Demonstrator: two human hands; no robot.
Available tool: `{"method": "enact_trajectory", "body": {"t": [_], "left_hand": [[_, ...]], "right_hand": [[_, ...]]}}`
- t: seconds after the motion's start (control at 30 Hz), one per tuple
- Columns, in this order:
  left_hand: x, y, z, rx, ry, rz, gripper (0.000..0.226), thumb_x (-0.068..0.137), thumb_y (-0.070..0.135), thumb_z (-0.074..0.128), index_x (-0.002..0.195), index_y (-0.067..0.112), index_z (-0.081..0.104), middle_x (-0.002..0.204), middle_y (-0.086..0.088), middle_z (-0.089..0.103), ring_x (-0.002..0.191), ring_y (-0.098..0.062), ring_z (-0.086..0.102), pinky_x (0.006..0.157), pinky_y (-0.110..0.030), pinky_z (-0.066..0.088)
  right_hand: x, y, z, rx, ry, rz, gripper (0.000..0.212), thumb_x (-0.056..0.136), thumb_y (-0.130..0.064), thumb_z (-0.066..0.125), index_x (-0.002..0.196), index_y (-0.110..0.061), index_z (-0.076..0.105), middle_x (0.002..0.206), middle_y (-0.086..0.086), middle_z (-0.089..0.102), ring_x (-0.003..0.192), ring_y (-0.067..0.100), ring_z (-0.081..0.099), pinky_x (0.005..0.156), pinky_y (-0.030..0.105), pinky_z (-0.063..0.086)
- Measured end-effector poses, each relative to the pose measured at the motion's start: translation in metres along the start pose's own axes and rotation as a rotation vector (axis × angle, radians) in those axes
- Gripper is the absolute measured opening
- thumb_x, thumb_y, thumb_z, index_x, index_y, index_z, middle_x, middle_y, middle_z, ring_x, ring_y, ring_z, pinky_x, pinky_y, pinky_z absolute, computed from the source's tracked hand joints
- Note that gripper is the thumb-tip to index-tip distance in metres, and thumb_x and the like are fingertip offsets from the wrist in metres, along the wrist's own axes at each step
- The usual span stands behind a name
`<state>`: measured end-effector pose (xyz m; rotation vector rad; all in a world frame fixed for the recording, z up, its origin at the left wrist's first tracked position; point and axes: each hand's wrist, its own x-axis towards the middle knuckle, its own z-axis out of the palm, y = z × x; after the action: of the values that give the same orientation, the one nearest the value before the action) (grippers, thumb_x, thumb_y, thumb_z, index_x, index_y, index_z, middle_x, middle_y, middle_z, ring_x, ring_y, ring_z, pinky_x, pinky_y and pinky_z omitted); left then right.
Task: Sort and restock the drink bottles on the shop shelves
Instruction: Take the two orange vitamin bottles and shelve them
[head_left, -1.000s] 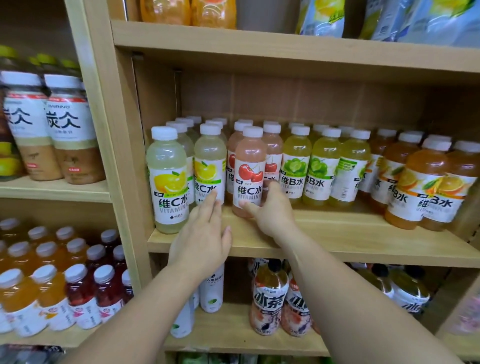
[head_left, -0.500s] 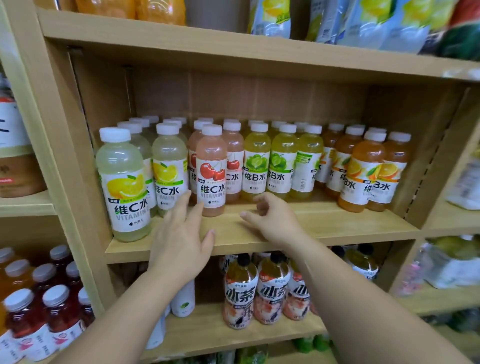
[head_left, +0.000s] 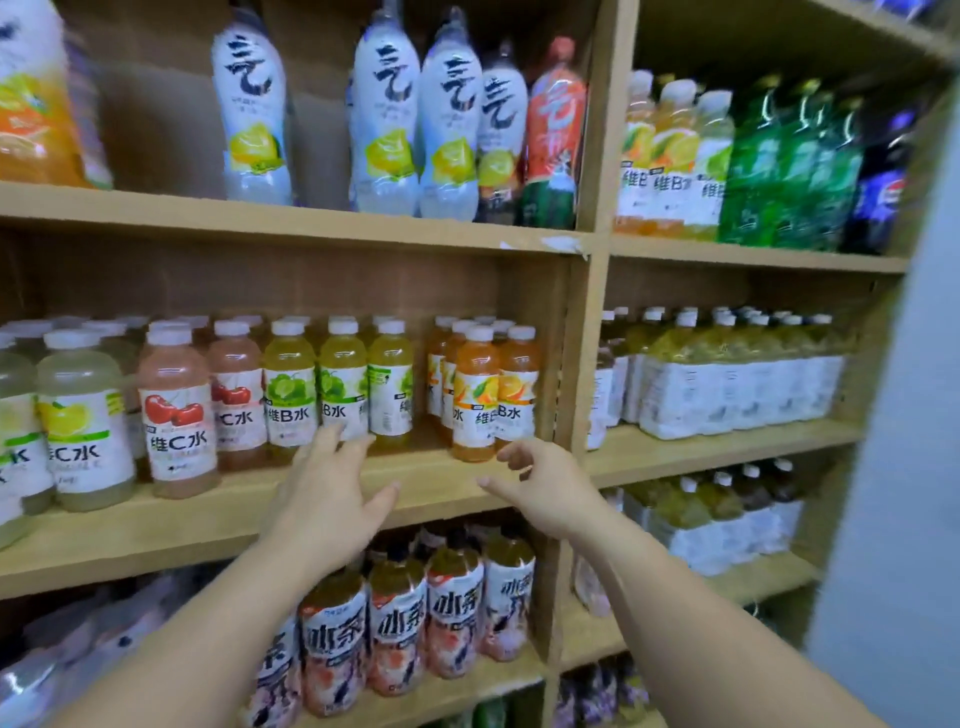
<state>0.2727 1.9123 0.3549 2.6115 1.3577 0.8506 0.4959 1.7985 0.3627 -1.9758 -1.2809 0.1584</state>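
Drink bottles (head_left: 176, 410) upright in rows along middle shelf (head_left: 156, 525). Left hand (head_left: 332, 499) spread flat, empty, in front of green-label bottles (head_left: 340, 384). Right hand (head_left: 550, 488) loosely curled, empty, just beside orange bottles (head_left: 475, 395) at shelf's right end.

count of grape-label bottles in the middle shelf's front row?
3, side by side: left grape-label bottle, middle grape-label bottle, right grape-label bottle with its label turned aside. Caps behind them suggest more rows, mostly hidden.

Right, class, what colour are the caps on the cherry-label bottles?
White. The caps show best in the head view.
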Motion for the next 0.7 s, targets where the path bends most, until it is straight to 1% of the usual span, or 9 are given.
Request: {"method": "enact_trajectory", "body": {"t": [0.07,0.17,0.27,0.33,0.4,0.5,0.57,0.7], "left_hand": [[-0.004,0.042,0.007,-0.021,0.007,0.013,0.073,0.091,0.061,0.057,0.153,0.028,0.040,0.165,-0.003,0.023,0.149,-0.029,0.028,0.120,-0.046,0.033],[-0.009,0.105,0.015,-0.059,0.035,0.058,0.070,0.091,0.060,0.059,0.151,0.028,0.042,0.164,-0.001,0.025,0.147,-0.026,0.031,0.117,-0.043,0.035],[-0.005,0.163,0.013,-0.099,0.077,0.116,0.069,0.091,0.061,0.059,0.150,0.029,0.043,0.161,0.002,0.027,0.145,-0.024,0.036,0.113,-0.042,0.040],[0.004,0.194,0.004,-0.125,0.108,0.146,0.068,0.090,0.060,0.060,0.148,0.029,0.045,0.158,0.004,0.029,0.144,-0.023,0.038,0.113,-0.043,0.040],[0.018,0.225,-0.007,-0.134,0.148,0.185,0.067,0.090,0.059,0.062,0.147,0.029,0.046,0.157,0.004,0.031,0.144,-0.023,0.038,0.114,-0.041,0.039],[0.043,0.265,-0.028,-0.142,0.218,0.257,0.068,0.090,0.058,0.064,0.147,0.029,0.045,0.155,0.005,0.034,0.141,-0.021,0.040,0.111,-0.039,0.041],[0.063,0.286,-0.042,-0.150,0.257,0.298,0.068,0.089,0.057,0.065,0.148,0.028,0.044,0.153,0.005,0.037,0.140,-0.020,0.040,0.110,-0.039,0.041],[0.105,0.310,-0.063,-0.107,0.339,0.394,0.072,0.088,0.058,0.066,0.148,0.026,0.044,0.150,0.003,0.040,0.139,-0.020,0.042,0.111,-0.040,0.041]], "right_hand": [[-0.011,0.023,-0.032,0.026,0.015,0.002,0.052,0.084,-0.055,0.076,0.126,-0.025,0.065,0.122,-0.006,0.064,0.111,0.015,0.062,0.093,0.032,0.051],[-0.023,0.057,-0.079,0.058,0.052,-0.014,0.049,0.085,-0.053,0.076,0.123,-0.025,0.067,0.121,-0.007,0.065,0.109,0.012,0.062,0.093,0.032,0.051],[-0.025,0.083,-0.128,0.132,0.098,-0.017,0.044,0.085,-0.052,0.075,0.121,-0.027,0.067,0.119,-0.009,0.064,0.106,0.010,0.062,0.087,0.030,0.050],[-0.019,0.091,-0.157,0.141,0.140,-0.030,0.043,0.085,-0.054,0.075,0.118,-0.027,0.068,0.116,-0.011,0.065,0.108,0.009,0.062,0.091,0.032,0.051],[-0.008,0.094,-0.186,0.128,0.186,-0.053,0.040,0.085,-0.055,0.074,0.114,-0.028,0.068,0.112,-0.011,0.066,0.106,0.010,0.063,0.093,0.037,0.054],[0.014,0.087,-0.225,0.104,0.235,-0.126,0.036,0.088,-0.051,0.074,0.113,-0.026,0.067,0.107,-0.012,0.065,0.102,0.009,0.063,0.085,0.031,0.052],[0.030,0.077,-0.247,0.103,0.276,-0.178,0.037,0.086,-0.053,0.075,0.112,-0.026,0.068,0.108,-0.010,0.066,0.102,0.009,0.063,0.086,0.031,0.050],[0.067,0.055,-0.279,0.074,0.341,-0.278,0.040,0.083,-0.055,0.075,0.111,-0.027,0.069,0.108,-0.006,0.069,0.100,0.014,0.067,0.089,0.039,0.055]]}}
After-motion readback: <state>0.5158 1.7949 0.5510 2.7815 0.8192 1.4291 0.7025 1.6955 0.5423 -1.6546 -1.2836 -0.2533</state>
